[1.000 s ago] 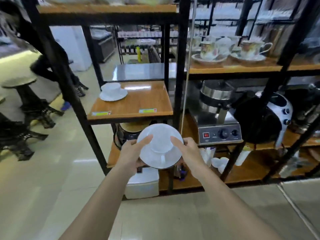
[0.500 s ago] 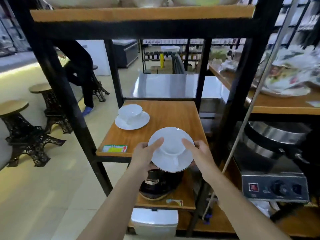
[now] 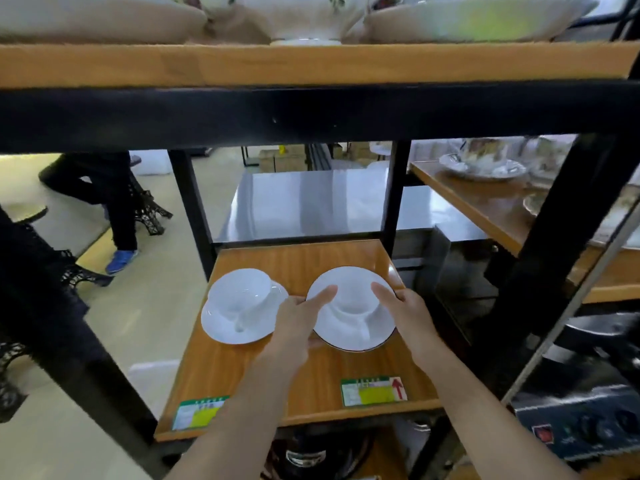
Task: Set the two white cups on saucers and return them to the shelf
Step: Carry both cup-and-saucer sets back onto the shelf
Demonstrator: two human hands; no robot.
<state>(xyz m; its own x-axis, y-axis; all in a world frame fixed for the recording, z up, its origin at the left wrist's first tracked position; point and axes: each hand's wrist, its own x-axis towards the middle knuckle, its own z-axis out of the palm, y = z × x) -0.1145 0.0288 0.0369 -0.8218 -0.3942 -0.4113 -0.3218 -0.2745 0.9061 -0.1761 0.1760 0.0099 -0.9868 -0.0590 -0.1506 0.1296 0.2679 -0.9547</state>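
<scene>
Over the wooden shelf (image 3: 298,372) I hold the 2nd cup (image 3: 353,303) on its saucer (image 3: 343,336), left hand (image 3: 298,320) & right hand (image 3: 405,313) clamped on its rim; 1st set (image 3: 239,306) lies just left, nearly touching.

I'm looking into a shop: price labels (image 3: 373,391) are sticking to the wooden shelf (image 3: 301,261), with crockery (image 3: 481,164) and appliances (image 3: 581,431) displayed alongside.

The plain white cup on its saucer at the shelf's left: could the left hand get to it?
Probably yes: the left hand is right beside the plain white cup, nothing between, though it holds the gold-rimmed white saucer.
</scene>
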